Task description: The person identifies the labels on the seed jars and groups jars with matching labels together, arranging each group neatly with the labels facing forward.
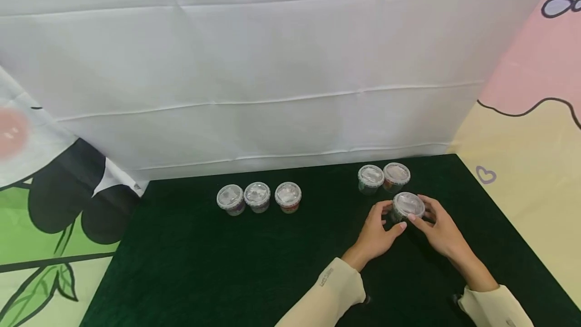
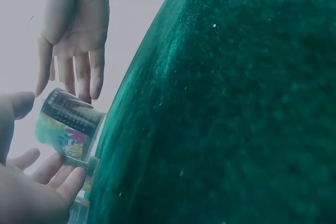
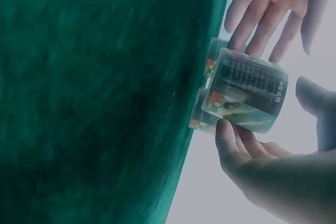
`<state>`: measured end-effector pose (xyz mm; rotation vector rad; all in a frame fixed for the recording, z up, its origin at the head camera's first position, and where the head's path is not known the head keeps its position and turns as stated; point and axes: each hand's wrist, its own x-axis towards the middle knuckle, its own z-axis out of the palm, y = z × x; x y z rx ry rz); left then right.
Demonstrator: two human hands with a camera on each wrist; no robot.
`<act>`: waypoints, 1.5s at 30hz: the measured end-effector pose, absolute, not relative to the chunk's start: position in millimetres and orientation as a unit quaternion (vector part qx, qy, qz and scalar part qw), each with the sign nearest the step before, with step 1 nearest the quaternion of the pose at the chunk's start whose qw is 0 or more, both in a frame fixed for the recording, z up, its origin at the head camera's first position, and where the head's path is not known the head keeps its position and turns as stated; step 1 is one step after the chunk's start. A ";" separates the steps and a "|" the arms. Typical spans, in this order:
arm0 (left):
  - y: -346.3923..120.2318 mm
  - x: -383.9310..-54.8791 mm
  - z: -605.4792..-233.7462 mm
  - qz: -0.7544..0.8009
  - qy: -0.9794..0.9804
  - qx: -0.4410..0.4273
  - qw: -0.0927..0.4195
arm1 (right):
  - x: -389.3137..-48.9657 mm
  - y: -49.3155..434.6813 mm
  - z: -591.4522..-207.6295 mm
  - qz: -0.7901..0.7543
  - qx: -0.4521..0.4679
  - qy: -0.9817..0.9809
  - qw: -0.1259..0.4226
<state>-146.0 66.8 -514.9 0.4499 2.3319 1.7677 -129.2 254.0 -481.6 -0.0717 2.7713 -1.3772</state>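
A clear lidded plastic tub is held between my two hands at the right of the table. Its dark label carries small print and bright coloured patterns. My left hand has its fingers along the tub's left side, thumb toward the front. On the other side, my right hand grips it with the thumb at the front edge of the lid. The tub leans over in both wrist views. Just behind it stand two similar tubs, one to the left and one to the right.
Three more lidded tubs stand in a row on the left, the left one, the middle one and the right one. A dark green cloth covers the table. White fabric hangs along the back edge.
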 end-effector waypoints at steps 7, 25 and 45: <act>52.3 -143.9 -511.4 0.600 0.786 0.142 0.047 | -120.7 239.7 -474.3 -0.451 -0.060 0.890 0.012; 1.7 -137.9 -504.4 0.604 0.771 0.176 0.102 | -115.0 208.9 -469.0 -0.503 -0.120 0.853 0.074; -45.0 -119.3 -488.7 0.637 0.753 0.145 0.082 | -108.1 165.5 -461.8 -0.565 -0.118 0.810 0.103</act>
